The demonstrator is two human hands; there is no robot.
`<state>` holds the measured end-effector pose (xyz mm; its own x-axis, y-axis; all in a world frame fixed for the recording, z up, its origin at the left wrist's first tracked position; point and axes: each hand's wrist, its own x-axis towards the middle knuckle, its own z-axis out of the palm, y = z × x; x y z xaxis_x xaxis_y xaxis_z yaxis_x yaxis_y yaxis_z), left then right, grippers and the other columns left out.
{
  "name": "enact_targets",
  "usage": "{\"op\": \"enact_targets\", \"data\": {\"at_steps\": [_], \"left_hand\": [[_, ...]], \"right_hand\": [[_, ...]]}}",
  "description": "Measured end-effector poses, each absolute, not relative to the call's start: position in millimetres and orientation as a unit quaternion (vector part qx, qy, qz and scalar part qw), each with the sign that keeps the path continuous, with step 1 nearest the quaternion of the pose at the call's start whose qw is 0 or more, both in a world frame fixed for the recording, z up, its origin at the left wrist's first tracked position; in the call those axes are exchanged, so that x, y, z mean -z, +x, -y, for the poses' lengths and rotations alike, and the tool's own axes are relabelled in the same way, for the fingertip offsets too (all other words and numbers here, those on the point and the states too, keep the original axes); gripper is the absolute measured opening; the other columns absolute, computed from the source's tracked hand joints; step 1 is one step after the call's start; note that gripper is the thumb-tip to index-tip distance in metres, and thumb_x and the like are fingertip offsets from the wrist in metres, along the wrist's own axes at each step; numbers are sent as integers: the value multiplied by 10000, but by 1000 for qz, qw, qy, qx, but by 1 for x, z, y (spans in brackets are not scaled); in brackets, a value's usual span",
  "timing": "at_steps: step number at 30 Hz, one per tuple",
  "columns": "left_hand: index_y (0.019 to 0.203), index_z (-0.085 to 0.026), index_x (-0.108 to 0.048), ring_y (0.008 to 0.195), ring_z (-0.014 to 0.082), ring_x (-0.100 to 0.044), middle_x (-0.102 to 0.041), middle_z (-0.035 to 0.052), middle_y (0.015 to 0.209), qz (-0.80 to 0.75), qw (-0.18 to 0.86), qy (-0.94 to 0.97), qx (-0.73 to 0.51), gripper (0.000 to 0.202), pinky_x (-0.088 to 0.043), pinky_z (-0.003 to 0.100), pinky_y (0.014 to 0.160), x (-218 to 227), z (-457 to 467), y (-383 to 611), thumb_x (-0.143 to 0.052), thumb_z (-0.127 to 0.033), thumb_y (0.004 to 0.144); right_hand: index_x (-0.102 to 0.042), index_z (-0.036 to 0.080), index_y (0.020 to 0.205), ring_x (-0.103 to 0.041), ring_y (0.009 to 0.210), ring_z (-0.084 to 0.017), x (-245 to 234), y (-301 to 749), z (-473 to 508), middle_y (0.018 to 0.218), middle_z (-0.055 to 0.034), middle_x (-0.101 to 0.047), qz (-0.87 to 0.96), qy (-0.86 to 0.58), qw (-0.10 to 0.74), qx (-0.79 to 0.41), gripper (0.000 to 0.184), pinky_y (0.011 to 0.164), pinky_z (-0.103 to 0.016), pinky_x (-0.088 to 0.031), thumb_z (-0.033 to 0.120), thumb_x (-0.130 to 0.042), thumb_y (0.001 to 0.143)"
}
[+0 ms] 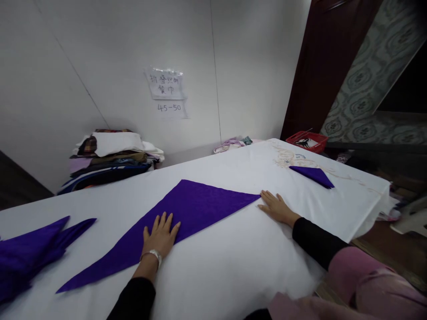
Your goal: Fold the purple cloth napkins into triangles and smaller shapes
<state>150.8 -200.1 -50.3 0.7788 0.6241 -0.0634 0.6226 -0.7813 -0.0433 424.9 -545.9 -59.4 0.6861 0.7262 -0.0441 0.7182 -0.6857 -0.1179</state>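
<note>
A purple cloth napkin (187, 209), folded into a long triangle, lies flat on the white tablecloth (233, 266). My left hand (160, 235) rests flat on the napkin's lower edge near its middle, fingers spread. My right hand (275, 206) lies flat on the tablecloth with its fingertips at the triangle's right tip. Both hands are open and hold nothing. A silver bracelet sits on my left wrist.
A small folded purple napkin (312, 175) lies at the far right of the table. Loose purple napkins (30, 253) are heaped at the left edge. Stacked fabrics (110, 160) stand against the wall, a red basket (307, 141) beyond the table's far corner.
</note>
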Motion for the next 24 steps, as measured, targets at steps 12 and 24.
{"op": "enact_targets", "data": {"at_steps": [12,24], "left_hand": [[1399,-182,-283,1368,296,-124,-198,85,1493,341,-45,-939,10,616,-105,601,1047,58,205,150,-196,-511,886],[1406,-238,-250,1372,257,-102,-221,47,1494,342,-67,-936,38,624,-74,561,1077,62,217,142,-165,-557,878]], "right_hand": [[-254,150,1419,-125,1365,-237,47,374,476,1479,-117,-204,515,-852,80,46,727,1077,-498,-107,629,-187,877],[-284,176,1410,-182,1352,-256,72,272,331,1456,-116,-271,716,-692,89,-14,701,1068,-518,-134,622,-239,871]]}}
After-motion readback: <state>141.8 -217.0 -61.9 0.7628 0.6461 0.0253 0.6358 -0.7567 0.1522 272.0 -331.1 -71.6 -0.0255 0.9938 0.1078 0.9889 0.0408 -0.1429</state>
